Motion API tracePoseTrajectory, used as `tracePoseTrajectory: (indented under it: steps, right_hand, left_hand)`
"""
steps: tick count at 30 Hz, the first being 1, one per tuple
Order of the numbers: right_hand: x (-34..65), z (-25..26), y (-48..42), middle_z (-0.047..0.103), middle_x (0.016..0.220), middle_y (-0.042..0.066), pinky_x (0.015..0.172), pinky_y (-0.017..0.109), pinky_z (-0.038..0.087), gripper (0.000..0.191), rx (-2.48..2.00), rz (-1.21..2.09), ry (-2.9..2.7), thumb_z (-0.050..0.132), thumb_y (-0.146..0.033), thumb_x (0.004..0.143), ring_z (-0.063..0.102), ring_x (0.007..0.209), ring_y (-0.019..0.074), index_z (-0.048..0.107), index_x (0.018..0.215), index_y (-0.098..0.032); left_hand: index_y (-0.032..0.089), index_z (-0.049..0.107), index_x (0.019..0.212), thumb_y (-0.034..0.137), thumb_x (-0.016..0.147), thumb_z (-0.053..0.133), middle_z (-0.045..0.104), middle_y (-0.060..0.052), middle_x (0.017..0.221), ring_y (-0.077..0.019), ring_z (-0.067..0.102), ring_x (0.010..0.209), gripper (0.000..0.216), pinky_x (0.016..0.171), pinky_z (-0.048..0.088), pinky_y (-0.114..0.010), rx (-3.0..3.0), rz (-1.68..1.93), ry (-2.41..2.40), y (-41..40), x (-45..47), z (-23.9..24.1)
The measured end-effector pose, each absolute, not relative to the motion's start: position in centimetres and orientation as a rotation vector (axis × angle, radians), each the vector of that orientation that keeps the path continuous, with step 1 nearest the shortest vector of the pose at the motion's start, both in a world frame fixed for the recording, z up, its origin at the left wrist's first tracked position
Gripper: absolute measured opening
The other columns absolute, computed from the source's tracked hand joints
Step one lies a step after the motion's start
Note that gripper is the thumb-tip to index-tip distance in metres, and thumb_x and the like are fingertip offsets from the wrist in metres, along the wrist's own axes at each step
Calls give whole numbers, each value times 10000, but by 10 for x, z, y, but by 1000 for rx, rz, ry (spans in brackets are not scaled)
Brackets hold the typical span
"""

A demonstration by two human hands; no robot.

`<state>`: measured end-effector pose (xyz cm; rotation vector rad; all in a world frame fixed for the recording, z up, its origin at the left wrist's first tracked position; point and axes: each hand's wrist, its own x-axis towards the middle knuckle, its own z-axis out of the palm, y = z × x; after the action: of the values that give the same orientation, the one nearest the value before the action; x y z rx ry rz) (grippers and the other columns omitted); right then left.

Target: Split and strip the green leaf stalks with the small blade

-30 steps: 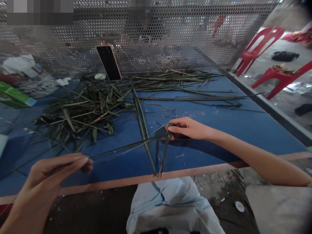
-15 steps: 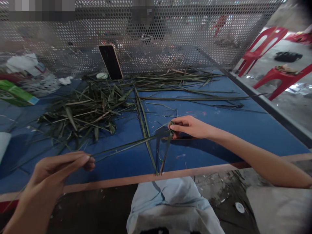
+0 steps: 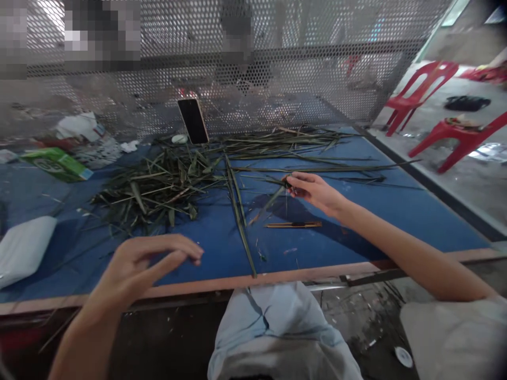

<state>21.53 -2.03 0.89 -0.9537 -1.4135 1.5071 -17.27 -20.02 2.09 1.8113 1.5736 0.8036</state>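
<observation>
My right hand is stretched out over the blue table, its fingertips pinched on a small knotted green leaf strip whose loose end trails down to the left. My left hand hovers near the table's front edge with fingers loosely spread and nothing in them. A long folded leaf lies on the table between the hands. A thin brown stick rests just below my right hand.
A heap of cut green leaves lies at the left centre, long leaves at the back. A phone leans on the perforated metal screen. A green box, a white pad and red chairs are around.
My left hand has let go of the long strip and opened. My right hand has moved up and away with the knotted strip, uncovering a brown stick. The view has tilted upward.
</observation>
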Motion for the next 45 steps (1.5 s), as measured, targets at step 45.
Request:
tracePoseTrajectory:
  steps: [45]
  right_hand:
    - [211,8,-19,661,662,41,594,258,452,400,-924,1149,-1683,641,-533,794,572,601,132,669,667,-154]
  left_hand:
    - [133,730,806,355,644,815,744,-97,761,-183,684,657,288,698,558,-309,1301,890,1047,-49,2,20]
